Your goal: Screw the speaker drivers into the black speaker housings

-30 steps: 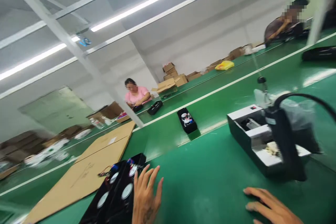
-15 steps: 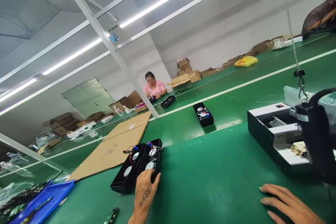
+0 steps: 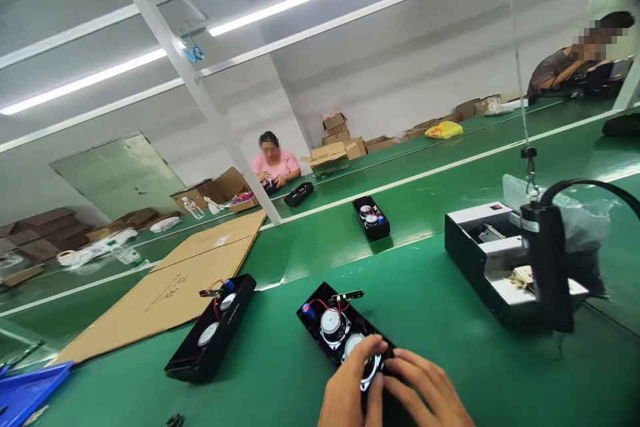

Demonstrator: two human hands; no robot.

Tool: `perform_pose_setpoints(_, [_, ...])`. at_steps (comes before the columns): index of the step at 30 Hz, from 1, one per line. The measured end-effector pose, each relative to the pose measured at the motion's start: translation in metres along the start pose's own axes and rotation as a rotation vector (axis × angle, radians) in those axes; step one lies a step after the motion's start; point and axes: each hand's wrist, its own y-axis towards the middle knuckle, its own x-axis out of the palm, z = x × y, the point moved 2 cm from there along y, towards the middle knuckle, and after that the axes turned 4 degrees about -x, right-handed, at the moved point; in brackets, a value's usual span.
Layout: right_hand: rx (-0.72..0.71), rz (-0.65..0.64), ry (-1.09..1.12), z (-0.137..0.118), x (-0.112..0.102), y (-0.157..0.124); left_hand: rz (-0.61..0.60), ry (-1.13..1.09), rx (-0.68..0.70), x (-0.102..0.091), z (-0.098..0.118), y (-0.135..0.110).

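A black open speaker box (image 3: 320, 350) lies on the green bench in front of me. Two round silver-backed speakers (image 3: 332, 323) sit in it, with red wires, a blue cylindrical part (image 3: 309, 311) and a small circuit board (image 3: 349, 295) at its far end. Curled over the near end of this box is my left hand (image 3: 353, 380), partly covering the nearer speaker. My right hand (image 3: 425, 383) has its bent fingertips against the box's right near edge, close to my left fingers. A second speaker box (image 3: 213, 330) with similar parts lies apart on the left.
A screw-feeder-like machine (image 3: 480, 267) stands at right, with a black electric screwdriver (image 3: 545, 260) hanging before it. Flat cardboard (image 3: 200, 280) and a blue tray (image 3: 35, 390) lie left. Another speaker box (image 3: 371, 219) is farther back. Two people sit across the benches.
The right-hand speaker box has moved right, away from the box beside it, and turned. My right hand has come from the bench to its near end. The camera view has swung right.
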Motion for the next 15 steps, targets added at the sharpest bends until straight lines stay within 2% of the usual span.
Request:
perform_pose_setpoints(3, [0.036, 0.08, -0.039, -0.011, 0.027, 0.018, 0.08, 0.072, 0.088, -0.022, -0.001, 0.003])
perform_pose_setpoints(5, [0.017, 0.025, -0.012, -0.014, 0.039, 0.026, 0.106, 0.121, 0.073, -0.04, -0.006, 0.008])
perform_pose_setpoints(7, [-0.041, -0.094, 0.042, -0.009, 0.033, 0.031, 0.111, 0.178, 0.08, -0.054, -0.012, 0.01])
perform_pose_setpoints(9, [-0.016, -0.22, 0.125, 0.004, 0.008, 0.033, 0.095, 0.249, 0.118, -0.059, -0.02, 0.008])
perform_pose_setpoints(11, [0.126, -0.363, 0.239, 0.025, -0.03, 0.031, 0.063, 0.327, 0.174, -0.055, -0.028, 0.003])
perform_pose_setpoints(15, [0.375, -0.513, 0.318, 0.069, -0.104, 0.027, -0.02, 0.426, 0.371, -0.025, -0.029, -0.005])
